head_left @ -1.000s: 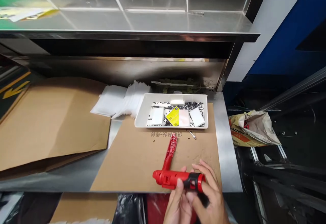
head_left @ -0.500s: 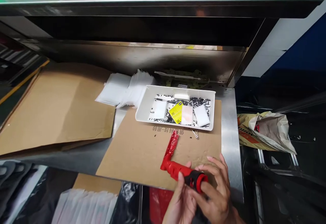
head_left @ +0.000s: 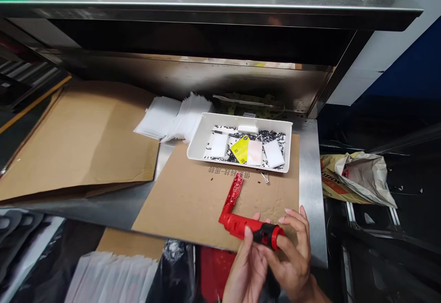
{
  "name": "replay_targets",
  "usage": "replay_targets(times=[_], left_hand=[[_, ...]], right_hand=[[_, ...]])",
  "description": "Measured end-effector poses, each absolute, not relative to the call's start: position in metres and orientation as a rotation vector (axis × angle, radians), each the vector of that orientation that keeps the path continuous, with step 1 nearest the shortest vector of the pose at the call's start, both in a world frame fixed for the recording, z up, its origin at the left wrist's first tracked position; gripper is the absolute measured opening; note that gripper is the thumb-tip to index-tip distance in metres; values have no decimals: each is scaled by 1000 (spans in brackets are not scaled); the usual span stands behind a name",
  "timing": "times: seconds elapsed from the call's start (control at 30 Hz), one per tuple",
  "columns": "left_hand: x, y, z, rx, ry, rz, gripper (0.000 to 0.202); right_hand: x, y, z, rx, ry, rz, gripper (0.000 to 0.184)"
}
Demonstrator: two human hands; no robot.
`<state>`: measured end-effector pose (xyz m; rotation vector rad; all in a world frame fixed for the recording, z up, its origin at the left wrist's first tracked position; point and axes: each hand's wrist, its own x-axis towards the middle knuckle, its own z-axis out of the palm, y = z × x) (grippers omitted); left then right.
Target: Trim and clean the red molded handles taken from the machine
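Both my hands hold a red plastic L-shaped tool body [head_left: 237, 220] with a black grip band and a red end cap, just above the near edge of a cardboard sheet [head_left: 193, 202]. My left hand [head_left: 246, 266] has its fingers around the barrel near the black band. My right hand [head_left: 292, 257] curls around the black band and the cap. The tool's long arm points up towards a white plastic tray [head_left: 237, 121] holding white pads, a yellow label [head_left: 240, 149] and black bits. A small metal pin [head_left: 265, 178] lies on the cardboard below the tray.
A stack of white sheets [head_left: 182, 119] lies beside the tray, and a larger cardboard sheet [head_left: 82, 142] lies to the left. The steel counter's edge [head_left: 312, 188] runs on the right, past a crumpled paper sack [head_left: 354, 179]. A steel shelf [head_left: 206, 11] overhangs the counter.
My hands have turned the red tool so its barrel slopes down to the right instead of lying level. The whole view has shifted, with the tray and counter sitting higher in the frame.
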<state>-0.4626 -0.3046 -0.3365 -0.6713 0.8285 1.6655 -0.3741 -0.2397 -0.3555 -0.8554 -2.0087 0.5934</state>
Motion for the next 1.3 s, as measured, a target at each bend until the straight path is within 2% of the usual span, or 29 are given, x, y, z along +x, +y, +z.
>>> replay_targets(times=[0.2,0.4,0.47,0.53,0.6,0.7,0.83,1.0,1.13,1.3], left_hand=[[-461,-298,-317,-768,1013,1677,43],[-463,-308,-328,-485,1279,1779,31],[-471,-312,-333,-222,1534,1847,33],[-483,-313,-334,-27,1771,1893,44],[-496,-313,-329,5,1835,1919,50],[-511,-313,-318,-73,1738,1978,44],[-516,-329,-309,-429,1424,2023,8],[-510,-372,-309,-449,1175,1854,29],[-508,-403,-305,-374,992,1841,32],[-509,-423,-296,-432,854,1801,33]], right_hand=[[-375,-251,-357,-879,-1930,649,15],[-366,-248,-365,-924,-1855,802,32],[-358,-236,-372,-1017,-1936,856,30],[-350,-217,-381,-1120,-2039,895,24],[-347,-198,-393,-1160,-2126,929,21],[-363,-175,-413,-1145,-2279,973,24],[-413,-161,-440,-1222,-2452,966,31],[-449,-154,-463,-1467,-2440,992,31],[-425,-157,-465,-1488,-2325,1172,33],[-376,-189,-445,-1306,-2004,1621,61]])
